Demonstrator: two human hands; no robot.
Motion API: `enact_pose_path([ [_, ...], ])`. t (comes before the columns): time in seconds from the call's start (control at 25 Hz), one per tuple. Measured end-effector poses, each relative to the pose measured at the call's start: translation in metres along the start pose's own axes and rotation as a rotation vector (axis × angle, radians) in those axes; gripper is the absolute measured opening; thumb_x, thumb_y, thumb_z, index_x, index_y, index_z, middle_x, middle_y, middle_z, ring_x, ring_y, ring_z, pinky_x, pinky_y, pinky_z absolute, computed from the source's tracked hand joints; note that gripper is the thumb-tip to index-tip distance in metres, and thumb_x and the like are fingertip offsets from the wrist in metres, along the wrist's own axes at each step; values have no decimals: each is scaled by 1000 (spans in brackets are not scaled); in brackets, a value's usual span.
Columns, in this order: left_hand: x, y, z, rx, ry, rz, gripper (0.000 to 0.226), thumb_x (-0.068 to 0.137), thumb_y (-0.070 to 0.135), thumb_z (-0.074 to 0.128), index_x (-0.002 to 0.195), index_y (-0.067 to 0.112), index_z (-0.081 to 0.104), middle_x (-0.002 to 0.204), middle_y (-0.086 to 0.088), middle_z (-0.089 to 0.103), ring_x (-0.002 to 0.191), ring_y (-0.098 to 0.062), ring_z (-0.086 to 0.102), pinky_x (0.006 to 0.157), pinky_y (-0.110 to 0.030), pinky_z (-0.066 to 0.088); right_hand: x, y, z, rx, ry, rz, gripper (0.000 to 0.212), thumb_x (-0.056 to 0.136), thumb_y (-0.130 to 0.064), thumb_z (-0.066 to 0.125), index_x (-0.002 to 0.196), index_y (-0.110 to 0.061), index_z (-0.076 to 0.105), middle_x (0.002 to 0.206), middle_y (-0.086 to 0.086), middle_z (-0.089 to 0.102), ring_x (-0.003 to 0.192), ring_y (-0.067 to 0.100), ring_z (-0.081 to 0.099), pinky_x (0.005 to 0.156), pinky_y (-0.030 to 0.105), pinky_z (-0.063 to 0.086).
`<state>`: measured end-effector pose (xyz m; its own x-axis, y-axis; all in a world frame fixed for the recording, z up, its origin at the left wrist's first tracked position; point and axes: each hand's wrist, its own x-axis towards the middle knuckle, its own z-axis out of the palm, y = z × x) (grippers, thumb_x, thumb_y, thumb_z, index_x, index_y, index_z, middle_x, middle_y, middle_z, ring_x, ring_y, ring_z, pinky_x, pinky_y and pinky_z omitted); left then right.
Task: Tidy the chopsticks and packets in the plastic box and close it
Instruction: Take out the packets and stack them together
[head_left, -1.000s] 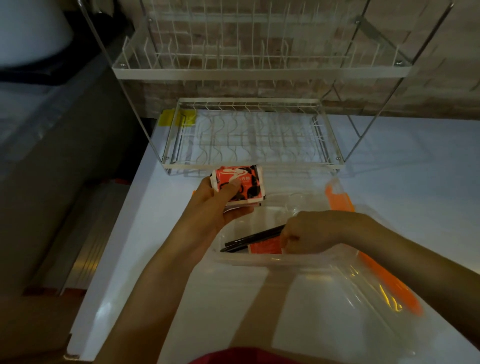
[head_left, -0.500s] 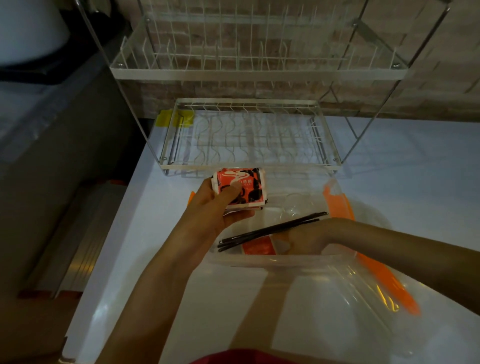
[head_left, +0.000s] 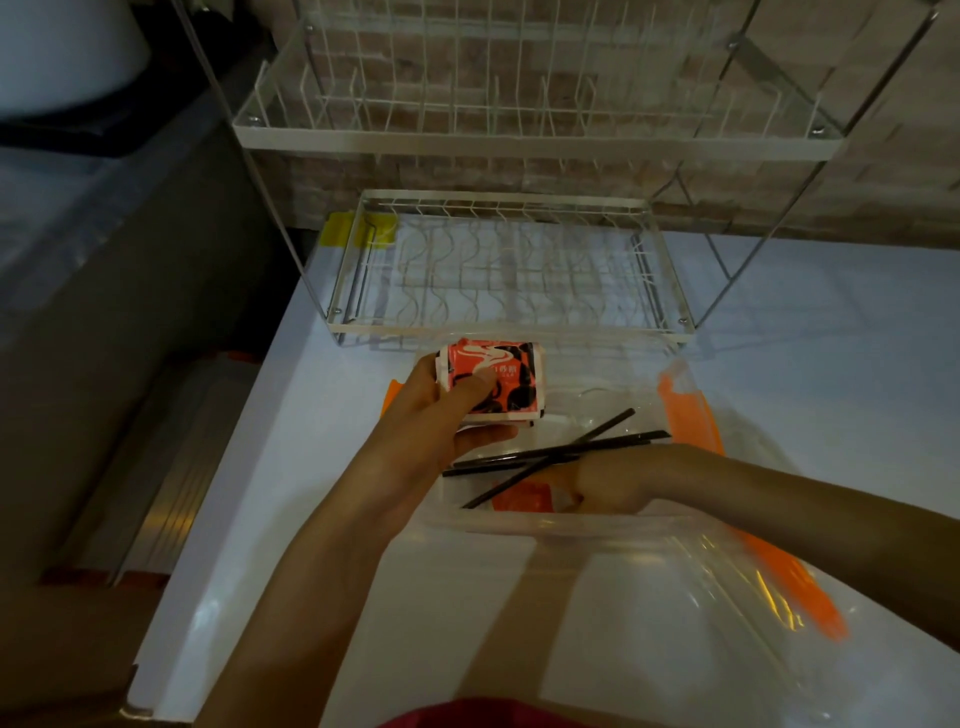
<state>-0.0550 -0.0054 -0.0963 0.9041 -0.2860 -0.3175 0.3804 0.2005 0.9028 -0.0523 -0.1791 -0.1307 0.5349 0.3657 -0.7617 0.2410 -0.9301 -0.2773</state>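
My left hand (head_left: 441, 415) holds a stack of red, black and white packets (head_left: 498, 374) over the far left corner of the clear plastic box (head_left: 519, 524). Black chopsticks (head_left: 561, 453) lie crossed and splayed inside the box. My right hand (head_left: 608, 483) reaches down into the box beside them, with its fingertips at an orange packet (head_left: 522, 500) on the box floor. Whether those fingers grip the packet is hidden. The clear lid (head_left: 701, 597) with an orange latch (head_left: 810, 608) lies open at the near right.
A white wire dish rack (head_left: 498, 270) stands right behind the box, with an upper shelf (head_left: 519, 140) overhanging it. The white table's left edge (head_left: 234, 467) drops off close to my left arm. Yellow tape (head_left: 337, 234) marks the far left corner.
My right hand let the chopsticks go and sank deeper into the box; the sticks now lie splayed and crossed. My left hand kept the packet stack nearly still.
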Motion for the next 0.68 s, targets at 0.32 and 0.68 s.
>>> enact_pose_path([
  [0.32,1,-2,-2,13,0,19,29,89,14,49,118,15,51,104,-4,66,79,-8,71,59,-16,54,14,2,7,-71,94,7,35,94,-33,42,113,-5,50,110,15,58,86,21,47,67,28,36],
  [0.68,2,-3,-4,37,-4,38,30,89,15,50,118,13,50,105,-5,65,79,-8,70,60,-16,55,-14,-3,-2,-17,360,-99,19,85,-31,57,95,-15,62,74,-10,54,72,10,48,55,18,34],
])
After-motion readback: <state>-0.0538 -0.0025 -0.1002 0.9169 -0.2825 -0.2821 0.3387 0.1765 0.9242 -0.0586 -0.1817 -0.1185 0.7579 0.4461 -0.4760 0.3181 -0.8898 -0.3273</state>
